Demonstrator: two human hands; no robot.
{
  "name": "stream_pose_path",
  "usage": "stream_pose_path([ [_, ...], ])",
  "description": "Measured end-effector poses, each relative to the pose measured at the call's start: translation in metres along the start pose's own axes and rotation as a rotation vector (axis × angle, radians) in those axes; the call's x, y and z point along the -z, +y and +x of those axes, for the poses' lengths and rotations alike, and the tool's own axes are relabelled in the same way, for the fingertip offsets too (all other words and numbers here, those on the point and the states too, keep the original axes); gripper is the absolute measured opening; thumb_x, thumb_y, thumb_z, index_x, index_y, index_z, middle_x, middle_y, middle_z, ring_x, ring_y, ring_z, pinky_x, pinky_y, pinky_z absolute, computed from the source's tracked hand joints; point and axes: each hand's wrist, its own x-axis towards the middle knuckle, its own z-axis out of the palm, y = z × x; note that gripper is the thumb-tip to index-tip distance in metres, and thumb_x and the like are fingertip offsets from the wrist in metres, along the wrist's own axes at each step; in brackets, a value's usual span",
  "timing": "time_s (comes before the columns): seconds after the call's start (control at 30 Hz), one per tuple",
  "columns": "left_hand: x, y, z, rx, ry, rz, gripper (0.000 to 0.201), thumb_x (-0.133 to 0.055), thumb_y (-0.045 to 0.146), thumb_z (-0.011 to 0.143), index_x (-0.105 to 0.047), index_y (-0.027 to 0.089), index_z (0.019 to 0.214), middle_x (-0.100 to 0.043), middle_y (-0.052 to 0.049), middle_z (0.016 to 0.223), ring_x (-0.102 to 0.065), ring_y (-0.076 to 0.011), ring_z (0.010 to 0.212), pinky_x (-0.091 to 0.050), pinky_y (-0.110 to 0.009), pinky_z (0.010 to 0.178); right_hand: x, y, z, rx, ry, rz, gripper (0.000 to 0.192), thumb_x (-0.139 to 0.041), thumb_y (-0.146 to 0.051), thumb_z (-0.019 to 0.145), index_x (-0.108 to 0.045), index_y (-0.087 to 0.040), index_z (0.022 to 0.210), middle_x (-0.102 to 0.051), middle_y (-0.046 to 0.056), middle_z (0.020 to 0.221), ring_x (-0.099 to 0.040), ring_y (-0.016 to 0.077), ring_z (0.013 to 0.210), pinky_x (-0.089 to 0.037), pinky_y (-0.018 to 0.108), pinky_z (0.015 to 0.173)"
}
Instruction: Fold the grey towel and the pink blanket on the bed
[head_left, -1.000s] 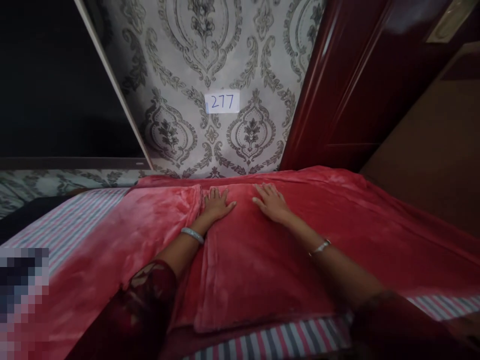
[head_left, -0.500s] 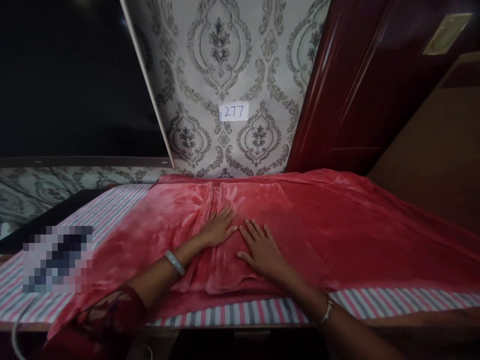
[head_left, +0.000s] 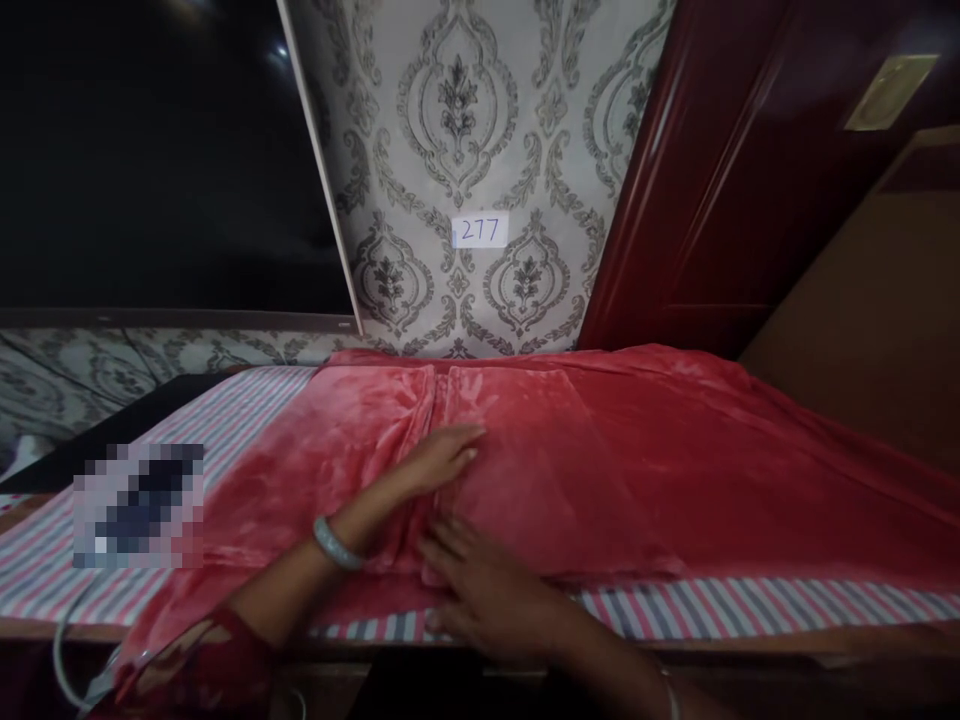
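Note:
A red plush blanket (head_left: 660, 470) lies spread over the table, with its left part folded over to meet another folded layer near the middle. My left hand (head_left: 441, 460) rests palm down on the blanket beside that seam, its fingers extended and nothing in them. Closer to the front edge, my right hand (head_left: 487, 590) touches the blanket's near border; it is slightly blurred, with fingers stretched out and thumb apart. The two hands are separate, the left one farther back.
Beneath the blanket is a striped cloth (head_left: 750, 607). A pixelated dark object (head_left: 142, 505) with a cable lies at left. Behind are a large black screen (head_left: 150, 170), a patterned wall with a paper label (head_left: 480, 230), and a dark red wooden panel (head_left: 720, 180).
My right hand has moved left and toward the front edge of the blanket. My left hand has stayed near the seam, its fingers closer together. The view has shifted slightly.

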Motion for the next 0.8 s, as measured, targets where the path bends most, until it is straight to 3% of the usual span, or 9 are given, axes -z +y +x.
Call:
stream_pose_path([
  [0.07,-0.007,0.008,-0.012,0.002,-0.061,0.095,0.055,-0.049,0.030,0.092,-0.048,0.017,0.146,-0.045,-0.012,0.154,-0.038,-0.0265,0.144,-0.030,-0.048,0.120,0.021,0.005,-0.009,0.083,-0.001,0.178,0.064,-0.057,-0.051,0.093,-0.046,-0.023,0.150,-0.052,0.009,0.149,-0.049,0.0253,0.135,-0.040,0.039,0.112],
  [0.13,-0.015,0.015,-0.023,0.033,-0.118,0.174,0.061,-0.053,0.036,0.091,-0.043,0.018,0.149,-0.037,-0.014,0.159,-0.028,-0.0304,0.149,-0.023,-0.054,0.121,0.050,0.021,-0.014,0.059,0.160,0.271,0.048,-0.051,-0.045,0.097,-0.058,-0.024,0.140,-0.066,0.007,0.133,-0.062,0.0230,0.120,-0.049,0.037,0.102],
  [0.23,-0.016,0.025,-0.037,0.073,-0.155,0.193,0.064,-0.053,0.041,0.092,-0.041,0.020,0.151,-0.032,-0.014,0.161,-0.021,-0.0319,0.151,-0.019,-0.058,0.121,0.089,0.057,-0.005,-0.090,0.453,0.157,0.049,-0.047,-0.042,0.096,-0.058,-0.019,0.139,-0.062,0.012,0.137,-0.060,0.0276,0.124,-0.045,0.046,0.106],
  [0.33,0.001,0.027,-0.045,0.100,-0.090,0.183,0.060,-0.050,0.038,0.094,-0.041,0.021,0.150,-0.035,-0.013,0.160,-0.027,-0.0291,0.150,-0.023,-0.055,0.121,0.110,0.091,0.026,-0.204,0.435,-0.031,0.059,-0.053,-0.037,0.092,-0.050,-0.013,0.145,-0.051,0.017,0.148,-0.049,0.0300,0.136,-0.036,0.049,0.115],
  [0.43,0.028,0.020,-0.056,0.214,0.080,0.276,0.056,-0.047,0.036,0.094,-0.045,0.018,0.147,-0.041,-0.016,0.156,-0.033,-0.0302,0.147,-0.025,-0.056,0.119,0.115,0.105,0.073,-0.231,0.301,-0.172,0.066,-0.058,-0.031,0.089,-0.043,-0.007,0.149,-0.039,0.020,0.154,-0.036,0.0299,0.144,-0.027,0.046,0.120],
  [0.53,0.041,0.014,-0.079,0.422,0.152,0.390,0.044,-0.045,0.035,0.093,-0.059,0.014,0.129,-0.059,-0.019,0.136,-0.052,-0.0342,0.129,-0.040,-0.054,0.108,0.112,0.098,0.122,-0.185,0.296,-0.244,0.063,-0.055,-0.026,0.090,-0.042,-0.009,0.150,-0.041,0.019,0.154,-0.037,0.0284,0.144,-0.027,0.044,0.120],
  [0.67,0.022,0.017,-0.110,0.437,0.174,0.416,0.024,-0.056,0.036,0.086,-0.064,0.017,0.098,-0.065,-0.016,0.109,-0.063,-0.0318,0.101,-0.050,-0.047,0.089,0.099,0.086,0.167,-0.114,0.364,-0.261,0.052,-0.051,-0.018,0.093,-0.052,-0.015,0.144,-0.060,0.014,0.138,-0.054,0.0238,0.128,-0.039,0.037,0.110],
  [0.8,-0.008,0.019,-0.119,0.435,0.191,0.388,0.009,-0.055,0.023,0.081,-0.061,0.017,0.086,-0.065,-0.015,0.097,-0.063,-0.0302,0.092,-0.051,-0.043,0.080,0.077,0.090,0.180,-0.086,0.370,-0.313,0.046,-0.046,-0.009,0.090,-0.064,-0.021,0.131,-0.064,0.009,0.130,-0.057,0.0213,0.120,-0.043,0.033,0.104],
])
